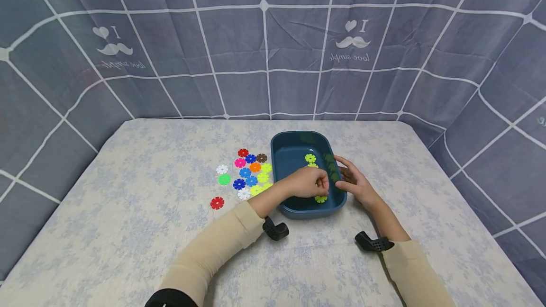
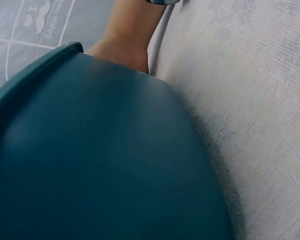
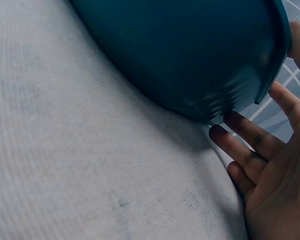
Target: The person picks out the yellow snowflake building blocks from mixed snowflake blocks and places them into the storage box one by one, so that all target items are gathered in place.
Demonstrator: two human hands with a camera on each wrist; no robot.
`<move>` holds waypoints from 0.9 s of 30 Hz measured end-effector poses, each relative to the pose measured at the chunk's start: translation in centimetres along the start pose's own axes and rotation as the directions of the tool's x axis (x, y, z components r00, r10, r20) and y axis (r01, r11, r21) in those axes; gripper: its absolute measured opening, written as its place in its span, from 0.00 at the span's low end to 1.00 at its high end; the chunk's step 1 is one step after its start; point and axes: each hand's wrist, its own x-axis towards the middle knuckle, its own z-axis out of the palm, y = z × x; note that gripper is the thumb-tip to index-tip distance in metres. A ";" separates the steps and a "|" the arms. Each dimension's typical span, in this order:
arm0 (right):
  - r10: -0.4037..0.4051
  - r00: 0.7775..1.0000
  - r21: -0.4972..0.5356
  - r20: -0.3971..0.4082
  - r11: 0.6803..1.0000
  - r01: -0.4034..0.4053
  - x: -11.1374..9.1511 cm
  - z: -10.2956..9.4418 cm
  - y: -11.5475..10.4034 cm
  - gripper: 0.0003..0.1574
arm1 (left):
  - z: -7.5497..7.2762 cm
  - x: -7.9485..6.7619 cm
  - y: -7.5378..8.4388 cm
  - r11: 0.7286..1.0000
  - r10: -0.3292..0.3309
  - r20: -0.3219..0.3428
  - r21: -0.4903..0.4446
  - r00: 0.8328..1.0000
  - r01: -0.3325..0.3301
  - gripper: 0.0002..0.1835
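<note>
In the near end of the blue basin [image 1: 298,213] on the bench [image 1: 128,231] lies a yellow-green disc [image 1: 321,199]. Beyond it my left grip [image 1: 308,182] curls; I cannot tell whether it holds anything. My right grip [image 1: 357,186], fingers loosely spread, touches the basin's right side. The basin's long axis runs away from me; two more discs [image 1: 310,158] lie farther inside.

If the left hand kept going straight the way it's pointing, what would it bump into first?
Probably the dark blue bin's right wall; but how high the left hand sits is unclear, and clearing that, it might meet the right hand instead.
</note>
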 end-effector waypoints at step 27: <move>0.014 1.000 -0.020 -0.017 1.000 -0.014 0.0 0.1 -0.2 0.43 | 1.6 1.0 -0.2 0.951 -0.028 0.022 0.308 0.999 0.019 0.08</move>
